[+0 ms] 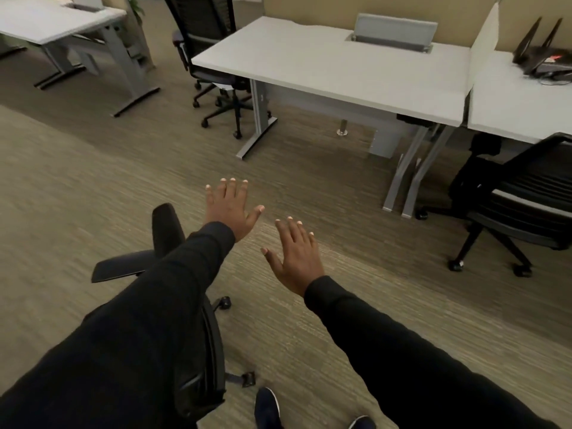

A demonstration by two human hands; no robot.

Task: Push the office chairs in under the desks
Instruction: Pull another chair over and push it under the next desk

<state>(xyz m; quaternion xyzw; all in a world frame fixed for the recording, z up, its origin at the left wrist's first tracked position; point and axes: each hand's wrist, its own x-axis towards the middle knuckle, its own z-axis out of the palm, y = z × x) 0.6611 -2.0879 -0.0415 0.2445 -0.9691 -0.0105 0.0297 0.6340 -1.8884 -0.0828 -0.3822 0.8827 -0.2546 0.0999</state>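
My left hand (230,209) and my right hand (297,255) are stretched out over the carpet, palms down, fingers spread, holding nothing. A black office chair (198,342) stands close below my left arm, which hides most of it; its armrests and two castors show. A white desk (325,66) stands ahead with open floor beneath it. A second black chair (213,44) stands at that desk's far left end. A third black chair (526,196) sits at the right, partly under the neighbouring desk (520,106).
Another white desk (55,23) stands at the far left. A black router with antennas (544,60) lies on the right desk. A beige partition backs the desks. Grey desk legs (411,171) stand between the middle and right desks. My shoes show at the bottom edge.
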